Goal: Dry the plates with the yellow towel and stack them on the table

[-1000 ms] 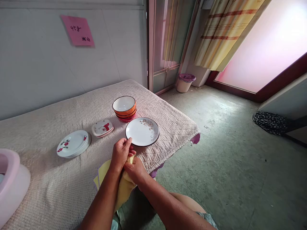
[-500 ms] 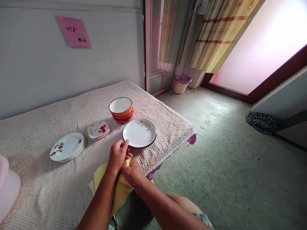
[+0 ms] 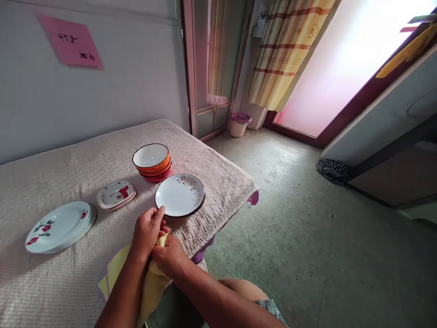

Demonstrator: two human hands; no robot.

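Observation:
My left hand (image 3: 147, 231) is closed on the near left rim of a white plate (image 3: 175, 196) with a dark rim and a brown floral pattern, thumb on top. Under the plate's right side another dark edge shows, perhaps a second plate. Close beside it, my right hand (image 3: 171, 256) is wrapped round a yellow cloth (image 3: 152, 289), which hangs over the table's front edge. Behind the plate stand stacked orange bowls (image 3: 153, 159) with white insides. To the left lie small rectangular dishes (image 3: 114, 193) with a red figure and a stack of white plates (image 3: 58, 225) with red flowers.
A quilted beige cover (image 3: 112, 246) lies over the table. Flat yellow pieces (image 3: 116, 269) with purple edging rest by my left forearm. A pink note (image 3: 71, 43) is on the wall. On the floor stands a small bin (image 3: 239, 125) with a purple liner.
The view has turned right, so everything sits farther left. The patterned plate has shifted slightly, and a dark edge now shows beneath its right side. Both hands keep their holds.

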